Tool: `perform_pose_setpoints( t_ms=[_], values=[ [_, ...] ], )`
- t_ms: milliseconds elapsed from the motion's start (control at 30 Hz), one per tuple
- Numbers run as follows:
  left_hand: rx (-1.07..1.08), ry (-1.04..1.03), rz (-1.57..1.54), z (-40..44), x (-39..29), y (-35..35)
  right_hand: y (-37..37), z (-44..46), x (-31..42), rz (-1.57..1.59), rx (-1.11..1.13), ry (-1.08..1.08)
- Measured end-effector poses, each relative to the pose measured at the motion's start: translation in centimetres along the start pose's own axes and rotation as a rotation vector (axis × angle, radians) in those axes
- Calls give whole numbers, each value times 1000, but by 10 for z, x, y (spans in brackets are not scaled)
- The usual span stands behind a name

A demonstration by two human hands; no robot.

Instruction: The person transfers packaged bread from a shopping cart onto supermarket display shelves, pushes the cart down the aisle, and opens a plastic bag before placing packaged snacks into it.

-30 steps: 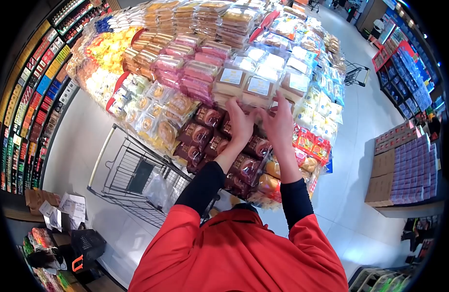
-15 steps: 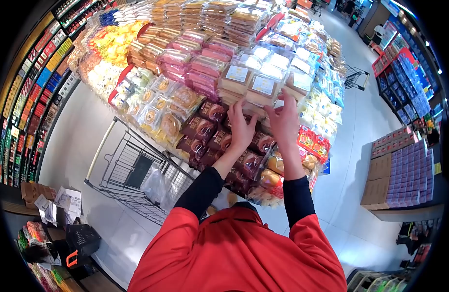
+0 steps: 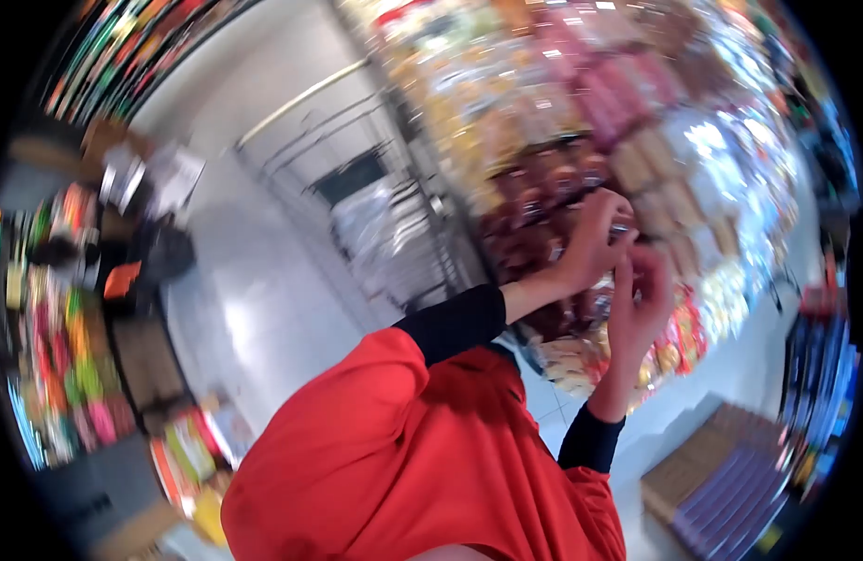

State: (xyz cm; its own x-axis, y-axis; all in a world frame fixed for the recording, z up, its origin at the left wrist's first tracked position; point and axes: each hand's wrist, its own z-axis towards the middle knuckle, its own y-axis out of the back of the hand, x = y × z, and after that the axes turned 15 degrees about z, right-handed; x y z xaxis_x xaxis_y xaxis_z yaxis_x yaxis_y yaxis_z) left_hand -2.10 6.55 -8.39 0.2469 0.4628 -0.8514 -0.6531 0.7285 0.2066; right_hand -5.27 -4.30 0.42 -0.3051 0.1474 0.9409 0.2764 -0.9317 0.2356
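Observation:
My left hand (image 3: 592,245) is over the dark brown-red wrapped packages (image 3: 529,248), its fingers curled in toward the thumb. Close beside it is my right hand (image 3: 644,297), also with bent fingers, and the fingertips of both hands nearly meet. Whatever they may pinch is too small and blurred to make out. Just beyond the hands lie pale square packaged cakes (image 3: 670,192). Red packets (image 3: 690,327) show to the right of my right hand.
A wire shopping cart (image 3: 356,187) with a clear plastic bag (image 3: 366,224) stands left of the food display. Stacked cartons (image 3: 721,467) are at lower right. Papers (image 3: 174,178) and a dark basket (image 3: 165,252) sit at left by the shelves.
The view has swung left and blurred, so the display and cart appear farther right. My hands have drawn together from the pale packaged cakes, and their fingers have curled.

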Motion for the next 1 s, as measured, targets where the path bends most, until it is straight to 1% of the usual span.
perform_pose_setpoints(
  t_ms=[67, 100, 133, 167, 200, 233, 267, 300, 333, 367, 400, 467, 533, 600, 633, 667, 700, 733, 767, 800, 867, 933, 1000],
  values=[
    [36, 212, -121, -30, 11, 53, -41, -32, -15, 288, 253, 24],
    [1, 265, -88, -49, 25, 78, -67, -47, -27, 402, 350, -9],
    [-26, 319, -65, -73, 45, 101, -90, -63, -42, 471, 452, -161],
    [-66, 370, -32, -100, 66, 126, -114, -76, -54, 424, 550, -226],
    [-107, 420, 1, -131, 91, 152, -141, -88, -73, 394, 642, -221],
    [-138, 533, 63, -167, 114, 178, -167, -102, -99, 421, 747, -310],
    [-162, 649, 122, -209, 138, 203, -199, -123, -131, 567, 729, -464],
    [-199, 784, 244, -261, 173, 220, -228, -139, -159, 608, 749, -594],
    [-232, 919, 362, -305, 198, 236, -255, -159, -196, 444, 824, -618],
    [-275, 1042, 319, -331, 202, 254, -280, -180, -237, 278, 897, -634],
    [-318, 1169, 274, -358, 203, 267, -302, -201, -273, 259, 917, -652],
    [-365, 1308, 243, -395, 193, 281, -351, -242, -344, 120, 1052, -967],
    [-382, 1417, 179, -439, 194, 277, -400, -280, -410, 52, 1118, -996],
    [-391, 1523, 120, -476, 186, 273, -443, -319, -481, 108, 1027, -941],
    [-408, 1573, 110, -483, 183, 269, -471, -327, -519, 32, 1032, -994],
    [-417, 1621, 95, -493, 177, 264, -484, -336, -548, -48, 1029, -1047],
    [-385, 1641, 111, -508, 175, 259, -493, -344, -557, -69, 1022, -1060],
    [-383, 1647, 92, -514, 177, 255, -511, -348, -555, -201, 901, -666],
    [-436, 1670, 26, -518, 174, 251, -518, -351, -554, -320, 771, -276],
    [-493, 1686, -35, -521, 173, 250, -521, -348, -554, -331, 777, -274],
    [-500, 1697, -60, -524, 175, 253, -530, -340, -548, -387, 942, -584],
    [-503, 1691, -76, -523, 180, 261, -525, -332, -530, -407, 977, -556],
    [-437, 1668, -81, -518, 185, 271, -511, -321, -510, -423, 1004, -519]
  ],
)
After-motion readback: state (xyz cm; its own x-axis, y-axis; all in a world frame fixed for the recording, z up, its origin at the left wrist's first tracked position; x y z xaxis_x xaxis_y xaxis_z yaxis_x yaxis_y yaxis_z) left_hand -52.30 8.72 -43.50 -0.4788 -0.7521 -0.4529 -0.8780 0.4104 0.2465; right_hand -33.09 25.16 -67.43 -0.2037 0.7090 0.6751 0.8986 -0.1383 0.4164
